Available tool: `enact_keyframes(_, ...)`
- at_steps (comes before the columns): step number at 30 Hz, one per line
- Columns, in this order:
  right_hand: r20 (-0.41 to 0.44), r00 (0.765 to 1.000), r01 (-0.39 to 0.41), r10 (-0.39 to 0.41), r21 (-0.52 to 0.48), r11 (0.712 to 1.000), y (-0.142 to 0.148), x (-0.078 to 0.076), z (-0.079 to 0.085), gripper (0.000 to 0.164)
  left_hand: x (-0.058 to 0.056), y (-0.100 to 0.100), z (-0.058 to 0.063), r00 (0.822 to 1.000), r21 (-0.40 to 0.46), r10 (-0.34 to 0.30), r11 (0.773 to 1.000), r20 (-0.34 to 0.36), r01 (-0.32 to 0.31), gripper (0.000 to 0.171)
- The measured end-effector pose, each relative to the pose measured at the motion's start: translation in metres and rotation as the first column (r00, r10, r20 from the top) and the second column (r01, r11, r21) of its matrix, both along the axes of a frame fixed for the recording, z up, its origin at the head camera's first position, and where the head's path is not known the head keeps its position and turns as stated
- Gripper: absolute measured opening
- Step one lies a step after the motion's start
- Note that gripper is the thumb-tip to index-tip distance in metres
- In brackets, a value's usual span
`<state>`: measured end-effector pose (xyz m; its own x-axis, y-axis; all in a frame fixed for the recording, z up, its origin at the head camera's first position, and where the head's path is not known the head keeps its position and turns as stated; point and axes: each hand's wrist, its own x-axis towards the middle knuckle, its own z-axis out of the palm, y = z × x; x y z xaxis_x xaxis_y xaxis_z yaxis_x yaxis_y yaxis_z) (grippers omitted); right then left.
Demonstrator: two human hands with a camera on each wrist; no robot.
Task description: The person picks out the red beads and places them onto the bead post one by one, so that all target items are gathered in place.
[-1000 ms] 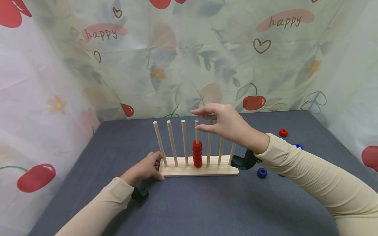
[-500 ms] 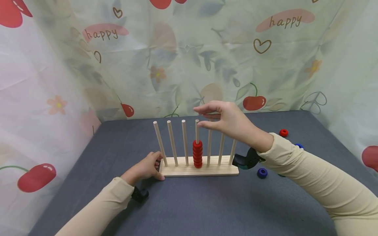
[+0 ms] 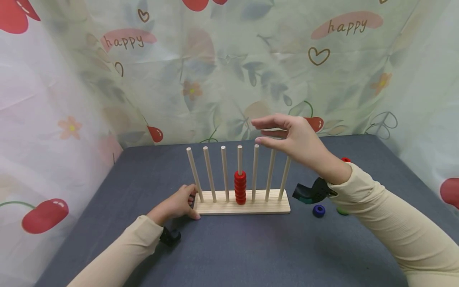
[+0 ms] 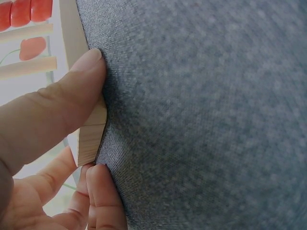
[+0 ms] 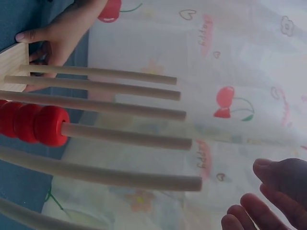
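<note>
A wooden peg stand (image 3: 215,208) with several upright pegs rests on the dark table. Red beads (image 3: 240,188) are stacked on its middle peg, the top of which sticks out bare. My left hand (image 3: 178,202) grips the stand's left end; in the left wrist view the thumb (image 4: 72,91) lies along the front edge and the fingers (image 4: 103,196) curl round the end. Above the pegs on the right, my right hand (image 3: 295,137) hovers with fingers extended and thumb apart, holding nothing. The right wrist view shows its fingertips (image 5: 249,211) beyond the peg tops.
Right of the stand lie a dark blue bead (image 3: 318,211) and a green bead (image 3: 342,211), partly behind the right sleeve. A red bead (image 3: 346,159) shows farther back, mostly covered by the cuff. Patterned cloth (image 3: 222,79) hangs behind and beside the table.
My right hand has moved right and slightly up, away from the middle peg. The green bead has come into fuller view. My left hand and the stand have stayed still.
</note>
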<state>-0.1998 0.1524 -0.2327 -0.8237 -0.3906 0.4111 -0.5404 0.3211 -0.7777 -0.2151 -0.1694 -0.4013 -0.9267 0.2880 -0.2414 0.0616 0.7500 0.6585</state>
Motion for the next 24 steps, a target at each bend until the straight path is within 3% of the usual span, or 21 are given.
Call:
enact_keyframes(14, -0.083, 0.984, 0.153, -0.161, -0.096, 0.984, 0.035, 0.002, -0.003, 0.035, 0.000, 0.001, -0.001, 1.000, -0.002, 0.011, 1.000, 0.003, -0.011, 0.065)
enact_keyframes(24, -0.014, 0.970, 0.236, -0.241, -0.147, 0.960, 0.061, 0.002, -0.009, 0.037, 0.001, 0.002, 0.001, 0.999, -0.018, 0.032, 0.999, 0.012, -0.032, 0.066)
